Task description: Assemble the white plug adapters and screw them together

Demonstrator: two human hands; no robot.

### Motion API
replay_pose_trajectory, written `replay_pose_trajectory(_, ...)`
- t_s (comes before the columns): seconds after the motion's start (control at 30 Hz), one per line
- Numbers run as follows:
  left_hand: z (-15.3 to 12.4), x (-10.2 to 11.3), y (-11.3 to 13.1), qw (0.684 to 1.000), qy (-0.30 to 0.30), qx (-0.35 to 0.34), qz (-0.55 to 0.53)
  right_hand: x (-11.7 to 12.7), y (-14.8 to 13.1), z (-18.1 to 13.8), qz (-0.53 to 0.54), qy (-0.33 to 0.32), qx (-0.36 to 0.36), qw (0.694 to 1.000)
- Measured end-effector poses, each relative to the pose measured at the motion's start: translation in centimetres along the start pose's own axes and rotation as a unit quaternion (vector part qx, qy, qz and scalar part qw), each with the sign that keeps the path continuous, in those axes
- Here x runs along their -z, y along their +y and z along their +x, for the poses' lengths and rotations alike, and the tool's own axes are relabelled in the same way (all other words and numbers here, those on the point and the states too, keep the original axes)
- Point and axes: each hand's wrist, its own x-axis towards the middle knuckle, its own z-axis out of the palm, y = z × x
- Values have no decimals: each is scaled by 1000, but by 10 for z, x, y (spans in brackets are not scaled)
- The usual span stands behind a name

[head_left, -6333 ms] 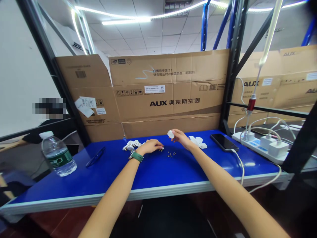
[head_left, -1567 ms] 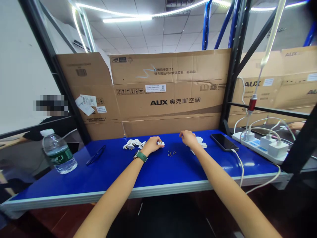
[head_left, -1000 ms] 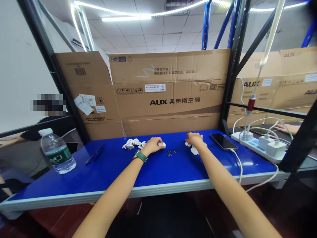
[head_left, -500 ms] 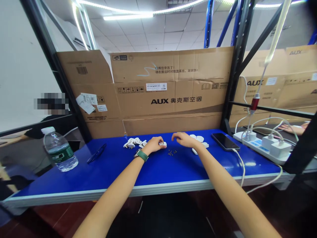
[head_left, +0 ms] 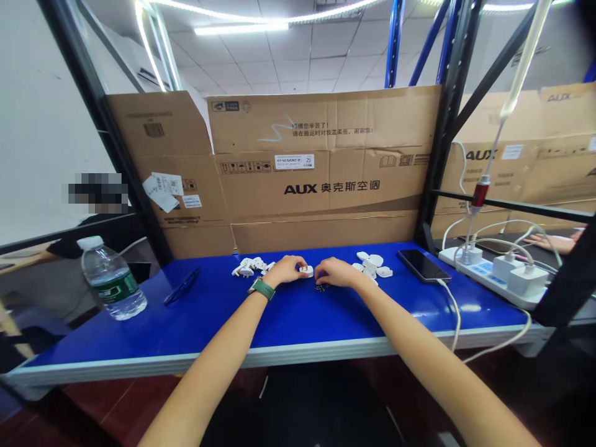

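My left hand (head_left: 285, 270) is closed around a small white plug part (head_left: 306, 271), held low over the blue table (head_left: 288, 316). Just to its right, my right hand (head_left: 336, 273) reaches down with bent fingers at a small pile of brass-coloured screws or pins (head_left: 321, 287). The hand partly covers that pile, and anything between its fingertips is too small to make out. Left of my left hand lies a heap of white plug pieces with pins (head_left: 249, 267). Several rounded white covers (head_left: 372, 264) lie to the right of my right hand.
A water bottle (head_left: 112, 282) and a dark pen-like object (head_left: 182, 286) are on the left. A phone (head_left: 423, 266) with a white cable lies right, near a power strip (head_left: 493, 273). Cardboard (head_left: 326, 205) walls the back. Another person (head_left: 100, 214) sits beyond the left frame.
My right hand has moved left and down onto the small pile, uncovering more of the white covers. My left hand stays almost in place with the white plug part.
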Motion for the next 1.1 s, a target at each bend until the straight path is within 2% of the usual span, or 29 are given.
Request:
replay_pose_trajectory(0.2, -2, -4, 6, 1000, 18, -5, -10, -3, -7, 1, -43, 4, -50, 998)
replay_pose_trajectory(0.37, -3, -5, 12, 1000, 23, -5, -17, -7, -6, 0, -80, 31, -48, 995)
replay_pose_trajectory(0.53, -4, -8, 17, 999, 11, -30, -28, -8, 2, 5, 18, 115, -47, 992)
replay_pose_trajectory(0.63, -4, -10, 22, 999, 14, -46, -24, -10, 5, 8, 62, 138, -38, 988)
replay_pose_trajectory(0.83, -5, -11, 29, 997, 17, -69, -9, -13, 5, 9, 54, 95, -34, 993)
replay_pose_trajectory(1.1, -6, -12, 30, 998, 9, -48, -31, -7, -8, 3, -20, 92, -75, 993)
